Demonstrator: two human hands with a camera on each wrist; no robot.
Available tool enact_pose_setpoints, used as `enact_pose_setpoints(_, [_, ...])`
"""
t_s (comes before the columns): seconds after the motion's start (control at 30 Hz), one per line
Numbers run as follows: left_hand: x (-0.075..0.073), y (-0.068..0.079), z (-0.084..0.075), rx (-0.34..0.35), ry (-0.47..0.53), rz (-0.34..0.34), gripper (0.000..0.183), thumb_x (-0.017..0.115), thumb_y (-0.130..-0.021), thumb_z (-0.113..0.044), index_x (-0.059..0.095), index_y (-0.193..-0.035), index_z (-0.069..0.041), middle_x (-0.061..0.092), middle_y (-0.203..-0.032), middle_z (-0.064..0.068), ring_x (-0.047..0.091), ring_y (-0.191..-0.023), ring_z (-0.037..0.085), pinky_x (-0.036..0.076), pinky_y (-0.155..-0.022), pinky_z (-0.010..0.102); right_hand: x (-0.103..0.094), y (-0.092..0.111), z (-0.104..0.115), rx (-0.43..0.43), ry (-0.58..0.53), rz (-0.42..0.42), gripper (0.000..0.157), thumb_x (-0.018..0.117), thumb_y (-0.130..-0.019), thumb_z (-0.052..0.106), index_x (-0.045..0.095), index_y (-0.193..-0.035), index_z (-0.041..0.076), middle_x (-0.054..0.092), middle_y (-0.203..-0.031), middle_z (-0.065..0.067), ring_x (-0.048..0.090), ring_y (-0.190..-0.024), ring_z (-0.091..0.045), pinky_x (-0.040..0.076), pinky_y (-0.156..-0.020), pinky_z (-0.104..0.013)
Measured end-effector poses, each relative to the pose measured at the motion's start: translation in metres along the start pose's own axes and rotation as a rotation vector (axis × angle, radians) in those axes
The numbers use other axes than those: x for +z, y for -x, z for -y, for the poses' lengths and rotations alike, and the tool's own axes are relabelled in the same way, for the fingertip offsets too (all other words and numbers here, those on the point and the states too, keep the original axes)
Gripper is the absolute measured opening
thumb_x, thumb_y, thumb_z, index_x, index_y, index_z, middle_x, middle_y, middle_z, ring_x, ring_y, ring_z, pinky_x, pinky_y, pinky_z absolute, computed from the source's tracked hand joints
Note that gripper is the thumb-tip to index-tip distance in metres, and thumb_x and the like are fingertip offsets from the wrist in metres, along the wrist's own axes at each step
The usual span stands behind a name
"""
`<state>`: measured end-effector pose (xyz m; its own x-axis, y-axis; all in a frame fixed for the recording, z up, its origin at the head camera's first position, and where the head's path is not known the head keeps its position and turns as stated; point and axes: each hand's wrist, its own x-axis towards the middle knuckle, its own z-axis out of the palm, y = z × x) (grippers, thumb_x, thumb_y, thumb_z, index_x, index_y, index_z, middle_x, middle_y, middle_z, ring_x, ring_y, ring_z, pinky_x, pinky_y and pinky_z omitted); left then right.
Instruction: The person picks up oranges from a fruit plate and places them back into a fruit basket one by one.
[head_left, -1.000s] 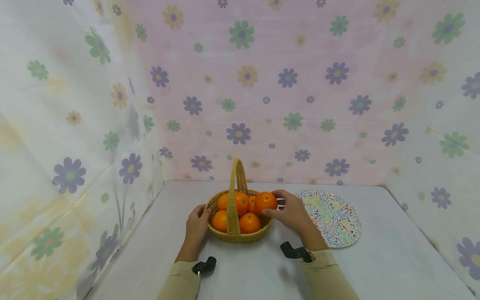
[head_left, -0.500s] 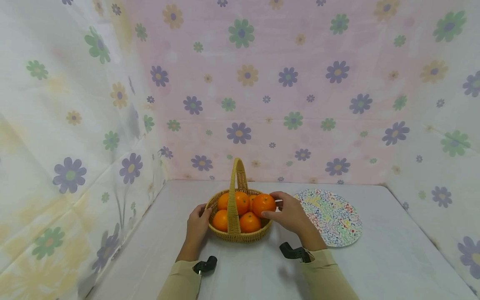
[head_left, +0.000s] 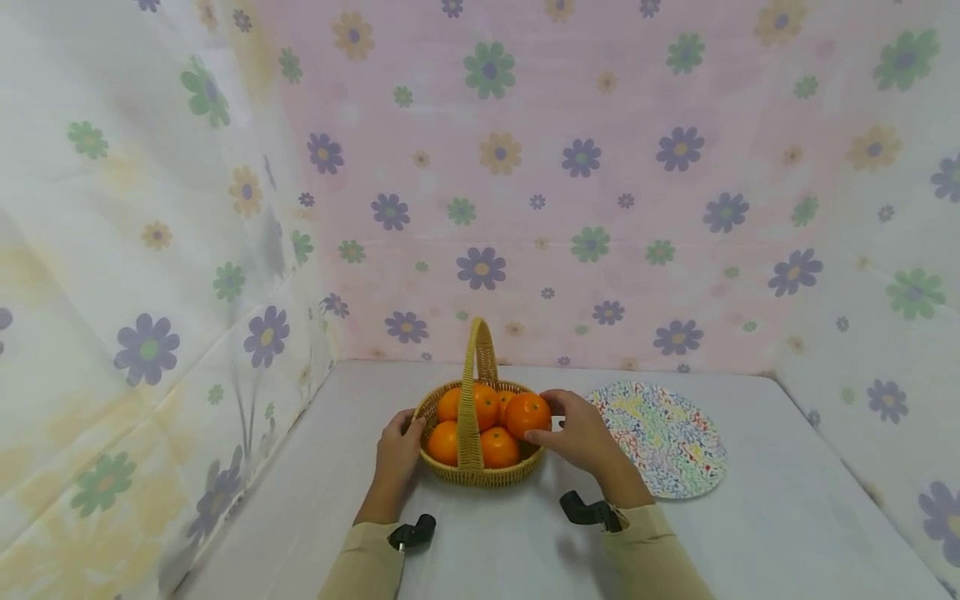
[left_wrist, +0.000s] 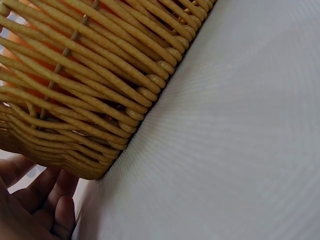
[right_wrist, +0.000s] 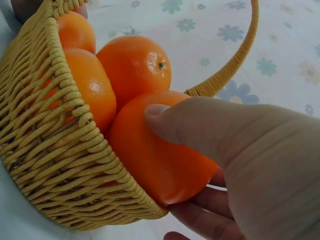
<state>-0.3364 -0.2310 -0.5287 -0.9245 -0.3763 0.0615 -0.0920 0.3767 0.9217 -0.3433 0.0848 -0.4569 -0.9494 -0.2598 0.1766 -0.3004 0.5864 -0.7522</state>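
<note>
A yellow wicker basket (head_left: 480, 477) with a tall arched handle stands on the table, holding several oranges (head_left: 500, 447). At its left side, my left hand (head_left: 398, 454) grips the rim, thumb on top; in the left wrist view its curled fingers (left_wrist: 37, 192) show beside the woven wall. My right hand (head_left: 585, 435) pinches an orange (head_left: 527, 416) between thumb and fingers at the basket's right rim. The right wrist view shows this held orange (right_wrist: 155, 150) against the rim and next to the other fruit, with the thumb across its upper face and fingers beneath.
A round mat (head_left: 675, 450) with multicoloured speckles lies on the white table (head_left: 787, 517), behind and right of my right forearm. Flower-printed cloth (head_left: 540, 167) walls off the back and both sides.
My right hand has brought the orange slightly left and down, from above the right rim to among the fruit in the basket. The left hand stays at the rim.
</note>
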Motion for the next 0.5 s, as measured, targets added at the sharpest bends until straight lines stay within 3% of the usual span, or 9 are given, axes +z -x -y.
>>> enact_pose_setpoints(0.5, [0.001,-0.0022,-0.0017,-0.002,-0.02,0.013,0.047,0.052,-0.103,-0.037,0.06,-0.138,-0.007,0.063,-0.137,0.017,0.054,-0.132,0.034,0.042,-0.115,0.056,-0.0061,0.0012,-0.0046,-0.035,-0.041,0.0,0.072,0.086,-0.082,0.042,0.058,-0.143,0.016,0.062,-0.142,-0.005,0.064,-0.124,-0.033,0.058,-0.096,-0.051])
